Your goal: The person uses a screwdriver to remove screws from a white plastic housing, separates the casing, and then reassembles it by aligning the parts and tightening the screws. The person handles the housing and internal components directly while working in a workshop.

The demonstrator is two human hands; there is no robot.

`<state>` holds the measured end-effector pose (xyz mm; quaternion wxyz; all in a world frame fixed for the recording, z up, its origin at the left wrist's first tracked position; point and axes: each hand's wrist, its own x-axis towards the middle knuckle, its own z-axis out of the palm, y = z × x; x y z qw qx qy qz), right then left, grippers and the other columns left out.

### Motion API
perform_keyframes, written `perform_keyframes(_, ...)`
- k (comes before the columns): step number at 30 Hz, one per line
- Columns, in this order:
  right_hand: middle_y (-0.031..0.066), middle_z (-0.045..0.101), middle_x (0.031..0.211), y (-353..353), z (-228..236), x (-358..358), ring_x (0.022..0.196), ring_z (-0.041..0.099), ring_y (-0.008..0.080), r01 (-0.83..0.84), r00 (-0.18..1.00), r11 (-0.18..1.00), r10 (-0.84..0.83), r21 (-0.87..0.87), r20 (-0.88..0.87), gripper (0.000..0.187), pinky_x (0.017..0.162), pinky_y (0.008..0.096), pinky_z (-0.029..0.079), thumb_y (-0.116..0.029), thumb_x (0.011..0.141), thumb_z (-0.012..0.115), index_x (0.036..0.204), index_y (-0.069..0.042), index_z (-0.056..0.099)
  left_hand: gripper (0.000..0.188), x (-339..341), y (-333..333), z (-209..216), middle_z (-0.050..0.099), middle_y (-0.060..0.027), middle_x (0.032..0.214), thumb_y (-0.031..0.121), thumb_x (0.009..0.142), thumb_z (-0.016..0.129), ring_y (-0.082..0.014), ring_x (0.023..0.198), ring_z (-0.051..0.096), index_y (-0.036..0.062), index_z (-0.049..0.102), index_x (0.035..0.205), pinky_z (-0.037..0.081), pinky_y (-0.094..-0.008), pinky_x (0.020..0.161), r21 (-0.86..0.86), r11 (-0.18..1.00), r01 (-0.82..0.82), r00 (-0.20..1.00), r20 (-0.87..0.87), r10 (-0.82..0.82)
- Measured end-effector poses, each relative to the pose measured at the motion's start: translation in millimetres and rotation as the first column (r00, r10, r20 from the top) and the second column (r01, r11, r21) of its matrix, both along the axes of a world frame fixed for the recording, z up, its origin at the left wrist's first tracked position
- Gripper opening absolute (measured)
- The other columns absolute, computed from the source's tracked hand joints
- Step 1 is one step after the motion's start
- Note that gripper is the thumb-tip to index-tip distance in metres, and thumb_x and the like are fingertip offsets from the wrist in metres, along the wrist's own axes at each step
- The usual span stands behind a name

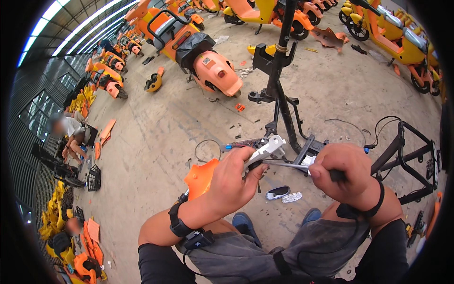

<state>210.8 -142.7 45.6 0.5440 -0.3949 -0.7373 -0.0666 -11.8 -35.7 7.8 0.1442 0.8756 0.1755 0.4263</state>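
My left hand (pixel 229 177) is closed around a silver-grey metal part (pixel 269 148) with a hole near its upper end. A black piece sits at its underside by my thumb. In my closed right hand (pixel 347 173) is a screwdriver (pixel 289 164), its dark handle mostly hidden in the fist. The steel shaft points left, and its tip meets the underside of the metal part near my left fingers; the exact contact point is hidden. An orange plastic panel (pixel 200 178) shows behind my left wrist. Just beyond both hands stands a bare black scooter frame (pixel 282 113).
A dark oval piece (pixel 278 192) and a pale plate (pixel 292 198) lie on the floor between my shoes. At right stands a black tubular frame (pixel 402 161) with a cable. An orange scooter (pixel 215 71) stands ahead. A person (pixel 73 135) sits at far left beside a black crate (pixel 94 178).
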Motion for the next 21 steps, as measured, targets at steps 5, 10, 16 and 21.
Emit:
perform_keyframes(5,0.0064,0.063,0.065,-1.7,-4.1,1.9,0.051,0.059,0.0197,0.098,0.976,0.992,-0.111,-0.075,-0.19,0.019,0.046,0.0288,0.043,-0.009,0.083,0.08,0.085,-0.007,0.061,0.043,4.6,5.2,7.4,0.066,-0.012,0.088,0.005,0.081,0.08,-0.0241,0.071,0.067,0.0011,0.053,0.113,0.051,-0.0331,0.061,-0.021,1.0,-0.007,1.0,-0.015,0.007)
perform_keyframes(10,0.0073,0.064,0.069,-6.2,-7.8,5.5,0.056,0.059,0.0153,0.092,0.961,0.993,-0.107,-0.07,-0.255,0.019,0.05,0.0262,0.044,-0.006,0.085,0.077,0.088,-0.004,0.058,0.041,2.3,10.1,5.6,0.067,-0.0137,0.089,0.004,0.08,0.079,-0.0287,0.073,0.067,0.0007,0.054,0.112,0.051,-0.0357,0.062,0.033,0.999,-0.022,1.0,-0.011,0.023)
perform_keyframes(16,0.009,0.064,0.07,-6.5,-8.3,3.5,0.057,0.061,0.0168,0.057,0.962,0.997,-0.068,-0.048,-0.265,0.018,0.053,0.027,0.047,-0.003,0.085,0.075,0.089,-0.003,0.057,0.04,3.8,5.6,7.8,0.065,-0.0158,0.092,0.003,0.078,0.079,-0.0321,0.078,0.065,0.0,0.056,0.111,0.051,-0.0387,0.066,0.024,1.0,-0.012,0.999,-0.032,0.012)
perform_keyframes(21,0.0091,0.065,0.07,-4.8,-4.9,3.5,0.058,0.063,0.0178,0.018,0.984,0.997,-0.031,-0.075,-0.174,0.019,0.052,0.0278,0.048,-0.002,0.085,0.076,0.089,-0.003,0.058,0.041,5.2,6.4,7.0,0.065,-0.0156,0.092,0.001,0.077,0.078,-0.0329,0.078,0.064,0.0002,0.056,0.111,0.051,-0.0398,0.067,0.048,0.999,0.024,0.999,-0.03,-0.023)
